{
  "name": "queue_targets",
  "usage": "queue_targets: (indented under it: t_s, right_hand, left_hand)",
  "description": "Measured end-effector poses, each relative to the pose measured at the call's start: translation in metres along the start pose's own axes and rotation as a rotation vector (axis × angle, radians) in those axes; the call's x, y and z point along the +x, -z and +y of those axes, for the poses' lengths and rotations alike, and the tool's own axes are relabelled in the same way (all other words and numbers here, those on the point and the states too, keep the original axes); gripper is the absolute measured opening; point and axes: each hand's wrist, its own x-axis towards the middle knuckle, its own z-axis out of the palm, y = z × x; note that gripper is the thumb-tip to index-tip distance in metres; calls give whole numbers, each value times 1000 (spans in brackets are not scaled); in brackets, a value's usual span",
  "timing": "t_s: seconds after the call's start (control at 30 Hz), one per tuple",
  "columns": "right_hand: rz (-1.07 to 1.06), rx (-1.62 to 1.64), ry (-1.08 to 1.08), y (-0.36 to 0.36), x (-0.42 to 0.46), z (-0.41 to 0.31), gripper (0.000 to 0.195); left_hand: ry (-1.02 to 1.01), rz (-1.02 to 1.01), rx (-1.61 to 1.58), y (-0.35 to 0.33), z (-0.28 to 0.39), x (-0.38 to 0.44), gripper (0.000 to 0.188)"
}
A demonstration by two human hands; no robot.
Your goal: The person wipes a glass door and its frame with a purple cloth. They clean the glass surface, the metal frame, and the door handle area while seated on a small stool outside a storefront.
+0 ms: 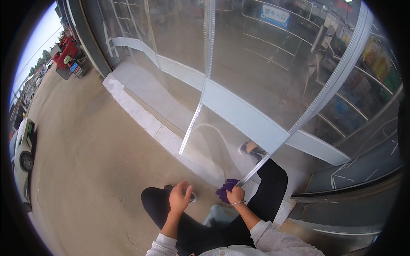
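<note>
My right hand (236,194), a bracelet at its wrist, grips a bunched purple cloth (226,191). The cloth is against the lower edge of a clear plastic door curtain (211,140) with a pale band (243,112) across it. My left hand (180,196) is raised over my left knee, fingers apart and holding nothing. Between my legs is a light blue plastic stool (219,213), partly hidden by my thighs. My right foot (253,149) shows through the curtain.
A pale tiled step (160,128) runs along the doorway. Metal rails (272,48) and shop goods show behind the curtain, with a blue sign (274,15) that bears writing. Dark door panels (362,166) stand at the right. A white car (24,160) and a red-covered vehicle (69,54) stand outside.
</note>
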Motion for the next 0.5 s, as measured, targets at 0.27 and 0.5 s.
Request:
queue_targets:
  t_s: [0.27, 0.5]
  right_hand:
    - [-200, 94, 89, 48, -42, -44, 15]
    - [-175, 367, 250, 76, -49, -66, 19]
  left_hand:
    - [621, -448, -1018, -105, 34, -11, 85]
    - [541, -339, -1072, -72, 27, 20, 47]
